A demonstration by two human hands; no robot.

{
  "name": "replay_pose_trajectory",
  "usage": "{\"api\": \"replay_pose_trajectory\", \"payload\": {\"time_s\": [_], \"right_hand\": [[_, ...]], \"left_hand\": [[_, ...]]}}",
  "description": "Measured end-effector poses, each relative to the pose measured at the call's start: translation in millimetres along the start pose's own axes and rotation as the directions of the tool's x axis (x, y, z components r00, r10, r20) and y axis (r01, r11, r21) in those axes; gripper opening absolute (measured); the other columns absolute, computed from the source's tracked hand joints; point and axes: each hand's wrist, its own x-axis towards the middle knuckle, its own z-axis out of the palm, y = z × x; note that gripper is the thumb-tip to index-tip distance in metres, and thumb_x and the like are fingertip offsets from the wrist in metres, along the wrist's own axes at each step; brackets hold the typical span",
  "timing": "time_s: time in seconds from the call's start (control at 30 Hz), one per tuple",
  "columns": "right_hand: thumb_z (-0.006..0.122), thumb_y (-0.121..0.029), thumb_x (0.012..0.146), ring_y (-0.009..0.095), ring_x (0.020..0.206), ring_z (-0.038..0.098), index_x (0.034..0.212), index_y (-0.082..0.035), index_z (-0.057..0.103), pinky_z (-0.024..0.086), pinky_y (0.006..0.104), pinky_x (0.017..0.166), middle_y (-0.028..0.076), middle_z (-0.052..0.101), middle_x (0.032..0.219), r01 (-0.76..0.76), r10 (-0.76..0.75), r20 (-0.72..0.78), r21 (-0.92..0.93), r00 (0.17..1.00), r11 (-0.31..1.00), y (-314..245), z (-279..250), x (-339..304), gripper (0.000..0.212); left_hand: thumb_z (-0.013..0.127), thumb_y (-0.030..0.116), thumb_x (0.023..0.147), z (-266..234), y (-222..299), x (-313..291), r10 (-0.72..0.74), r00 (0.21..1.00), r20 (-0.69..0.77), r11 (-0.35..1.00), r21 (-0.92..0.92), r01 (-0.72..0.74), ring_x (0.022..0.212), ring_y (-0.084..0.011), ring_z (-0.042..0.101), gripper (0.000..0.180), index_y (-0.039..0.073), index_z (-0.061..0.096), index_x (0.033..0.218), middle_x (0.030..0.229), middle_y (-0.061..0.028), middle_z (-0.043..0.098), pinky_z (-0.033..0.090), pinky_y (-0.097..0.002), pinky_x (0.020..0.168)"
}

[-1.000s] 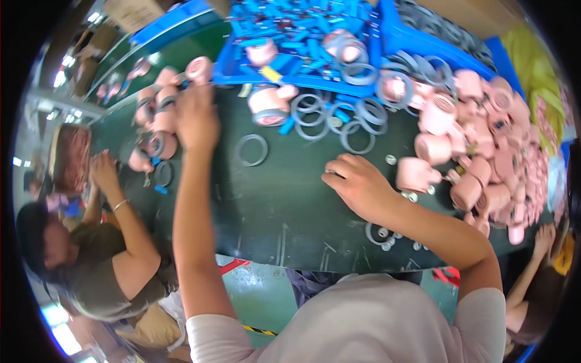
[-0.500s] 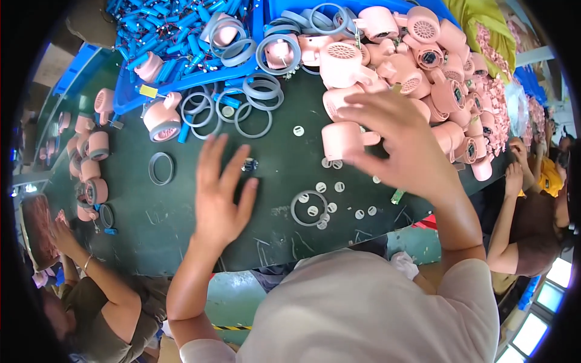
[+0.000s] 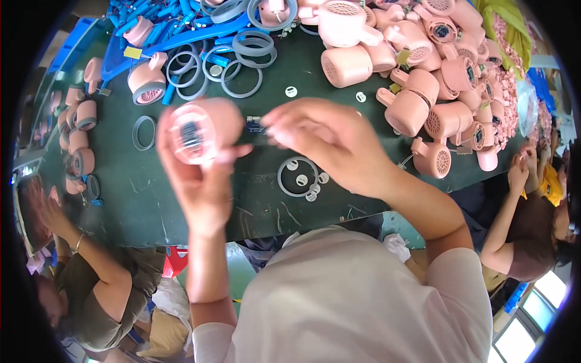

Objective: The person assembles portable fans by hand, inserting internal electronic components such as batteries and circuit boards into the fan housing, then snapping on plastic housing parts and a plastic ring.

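Observation:
A pink fan housing (image 3: 209,130), blurred by motion, is gripped in my left hand (image 3: 206,196). Its round open end, with a dark part inside, shows on the left. My right hand (image 3: 339,142) is beside it, thumb and forefinger pinched at the end of a small blue and silver circuit board (image 3: 255,124). Those fingertips are somewhat smeared. Below the board, a grey ring (image 3: 280,176) lies on the table around several small white round stickers (image 3: 302,180). Another grey ring (image 3: 144,133) lies to the left of my left hand.
Pink housings (image 3: 417,109) are heaped at the right. A blue tray (image 3: 175,42) of blue cylindrical cells stands at the far left, with several loose grey rings (image 3: 242,81) before it. Co-workers' hands (image 3: 51,209) (image 3: 519,172) are at both sides of the green table (image 3: 139,199).
My left hand now holds a pink housing; before, it was bare. My right hand has left the heap and come left to the small circuit board. The whole view has shifted.

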Motion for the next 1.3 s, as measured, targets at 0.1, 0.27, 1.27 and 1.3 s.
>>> {"api": "replay_pose_trajectory", "payload": {"time_s": [0.1, 0.27, 1.27, 1.3], "right_hand": [[0.078, -0.012, 0.068, 0.034, 0.110, 0.051, 0.121, -0.008, 0.056, 0.046, 0.0413, 0.090, 0.013, 0.051, 0.129, 0.225, -0.100, 0.249, -0.549, 0.963, 0.805, -9, -11, -27, 0.057], [0.074, -0.015, 0.075, 0.029, 0.114, 0.048, 0.134, -0.008, 0.043, 0.046, 0.0404, 0.092, 0.015, 0.045, 0.132, 0.022, 0.037, 0.296, -0.194, 0.955, 0.981, 17, -12, -19, 0.068], [0.066, -0.003, 0.074, 0.027, 0.087, 0.055, 0.089, 0.006, 0.063, 0.051, 0.0312, 0.069, 0.010, 0.059, 0.106, 0.786, -0.446, 0.689, -0.300, 0.571, 0.541, -62, 11, 33, 0.018], [0.066, -0.003, 0.074, 0.027, 0.088, 0.056, 0.088, 0.006, 0.064, 0.052, 0.0306, 0.069, 0.010, 0.059, 0.105, 0.806, -0.432, 0.719, -0.307, 0.544, 0.506, -65, 12, 34, 0.017]], "left_hand": [[0.070, 0.007, 0.081, -38, 13, -9, 0.029, 0.994, -0.106, 0.995, 0.097, -0.018, 0.112, -0.0311, 0.054, 0.083, 0.007, 0.017, 0.145, 0.137, -0.0155, 0.038, 0.055, -0.0361, 0.083], [0.069, -0.002, 0.078, -31, 3, -24, -0.133, 0.988, -0.081, 0.991, -0.036, 0.131, 0.117, -0.0312, 0.052, 0.082, 0.005, 0.020, 0.144, 0.134, -0.0146, 0.042, 0.053, -0.0368, 0.089], [0.079, -0.001, 0.069, -22, 6, -43, -0.058, 0.933, 0.356, 0.987, -0.120, 0.107, 0.128, -0.0301, 0.043, 0.093, 0.006, 0.026, 0.145, 0.146, -0.0176, 0.034, 0.040, -0.0417, 0.104], [0.078, -0.001, 0.070, -22, 8, -43, -0.057, 0.937, 0.345, 0.995, -0.055, 0.080, 0.127, -0.0304, 0.044, 0.091, 0.007, 0.027, 0.145, 0.145, -0.0177, 0.035, 0.040, -0.0419, 0.104]]}}
